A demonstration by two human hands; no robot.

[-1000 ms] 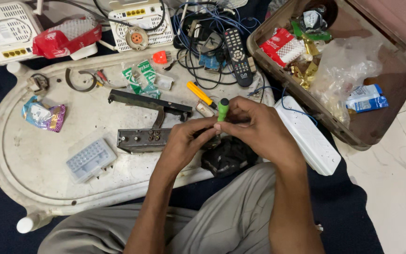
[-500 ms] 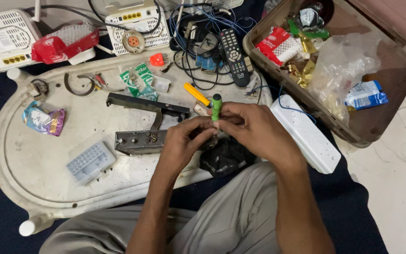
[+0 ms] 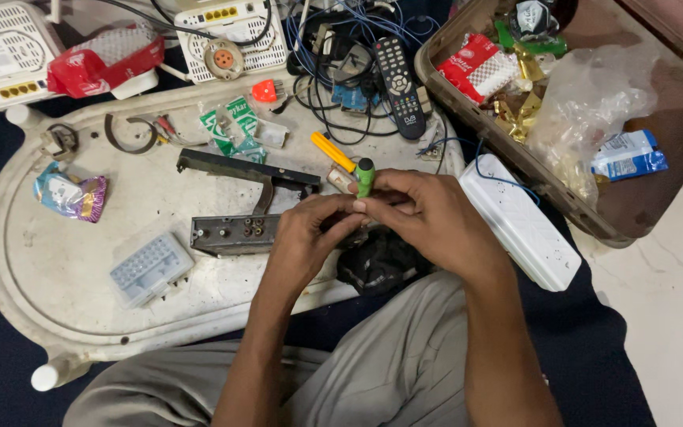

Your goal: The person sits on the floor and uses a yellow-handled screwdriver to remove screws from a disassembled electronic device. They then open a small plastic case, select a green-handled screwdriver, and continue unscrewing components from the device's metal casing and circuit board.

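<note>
The green-handled screwdriver [image 3: 365, 175] stands nearly upright, its long axis running up and away from the person, handle end topmost and its tip hidden. It rises between the two hands. The right hand [image 3: 428, 217] is curled closed around it; the left hand [image 3: 310, 237] pinches narrowly just below, fingertips touching the right's.

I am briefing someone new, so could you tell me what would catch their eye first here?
Both hands meet at the middle: the right hand holds a green-handled tool upright, the left hand beside it. Behind them, a black remote lies among tangled blue cables, and a red packet sits far left.
</note>
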